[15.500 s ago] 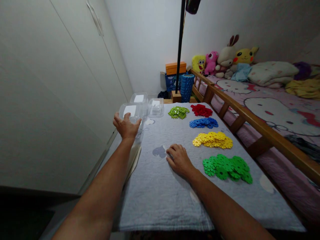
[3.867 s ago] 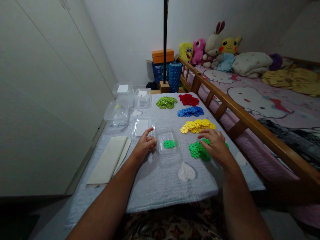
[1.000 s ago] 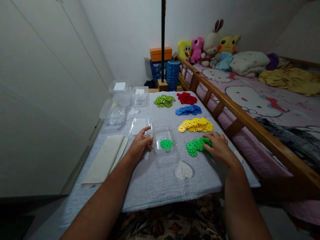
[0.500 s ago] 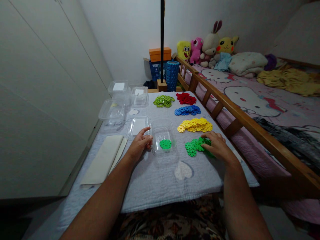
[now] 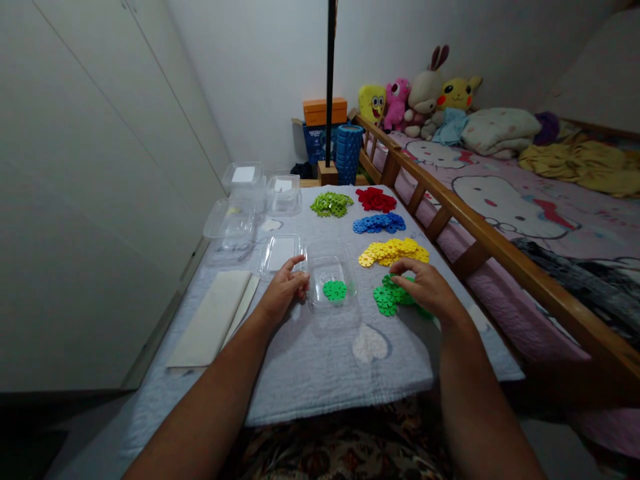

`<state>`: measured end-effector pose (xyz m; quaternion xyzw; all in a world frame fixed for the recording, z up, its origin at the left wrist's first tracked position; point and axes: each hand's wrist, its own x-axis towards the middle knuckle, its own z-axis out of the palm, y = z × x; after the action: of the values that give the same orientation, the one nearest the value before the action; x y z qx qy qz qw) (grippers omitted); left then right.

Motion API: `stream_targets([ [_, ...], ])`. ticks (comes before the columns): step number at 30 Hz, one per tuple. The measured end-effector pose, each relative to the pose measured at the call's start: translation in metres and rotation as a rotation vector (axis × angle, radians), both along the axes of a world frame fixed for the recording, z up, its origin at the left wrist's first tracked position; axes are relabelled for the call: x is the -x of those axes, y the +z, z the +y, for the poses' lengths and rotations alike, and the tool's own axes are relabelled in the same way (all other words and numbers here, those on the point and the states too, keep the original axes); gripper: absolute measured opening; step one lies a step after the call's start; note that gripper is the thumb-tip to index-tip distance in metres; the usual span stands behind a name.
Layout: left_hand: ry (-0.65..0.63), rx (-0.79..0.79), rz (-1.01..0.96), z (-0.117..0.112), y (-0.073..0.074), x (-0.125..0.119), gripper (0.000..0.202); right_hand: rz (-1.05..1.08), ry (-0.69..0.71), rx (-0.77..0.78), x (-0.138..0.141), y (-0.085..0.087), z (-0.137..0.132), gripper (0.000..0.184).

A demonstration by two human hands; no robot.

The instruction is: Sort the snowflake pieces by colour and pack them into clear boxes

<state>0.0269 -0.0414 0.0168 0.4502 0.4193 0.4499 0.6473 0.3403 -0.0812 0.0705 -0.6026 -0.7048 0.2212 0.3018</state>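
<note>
My left hand (image 5: 283, 291) rests against the left side of an open clear plastic box (image 5: 331, 282), fingers curled on its rim. A few dark green flower-shaped discs (image 5: 335, 290) lie inside that box. Over the pile of dark green discs (image 5: 389, 299) on the grey quilt sits my right hand (image 5: 423, 288), its fingers bent down and gathered on the discs. The box's lid (image 5: 281, 253) lies flat just behind my left hand.
Farther back lie piles of yellow (image 5: 393, 251), blue (image 5: 379, 223), red (image 5: 375, 199) and light green discs (image 5: 331, 203). Several clear boxes (image 5: 233, 220) stand at the back left. A folded cream cloth (image 5: 215, 317) lies left. A wooden bed rail (image 5: 480, 230) runs along the right.
My right hand has slid a little left over the green pile and its fingers have closed in on the discs. My left hand stays at the box.
</note>
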Motion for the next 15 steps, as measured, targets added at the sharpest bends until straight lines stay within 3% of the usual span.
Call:
stream_targets([
  [3,0.000,0.000,0.000,0.000,-0.001,0.000,0.065,0.068,0.106,-0.078,0.039,0.007,0.007,0.004],
  [8,-0.001,-0.011,-0.004,0.001,-0.001,0.000,0.066,-0.138,0.204,-0.106,0.099,-0.001,0.014,0.009],
  [11,-0.004,-0.012,0.008,0.001,0.000,0.000,0.066,-0.216,0.240,-0.102,0.115,-0.012,0.013,0.012],
  [15,-0.006,-0.010,0.016,0.001,-0.001,0.000,0.066,-0.224,0.240,-0.117,0.117,-0.023,0.012,0.017],
])
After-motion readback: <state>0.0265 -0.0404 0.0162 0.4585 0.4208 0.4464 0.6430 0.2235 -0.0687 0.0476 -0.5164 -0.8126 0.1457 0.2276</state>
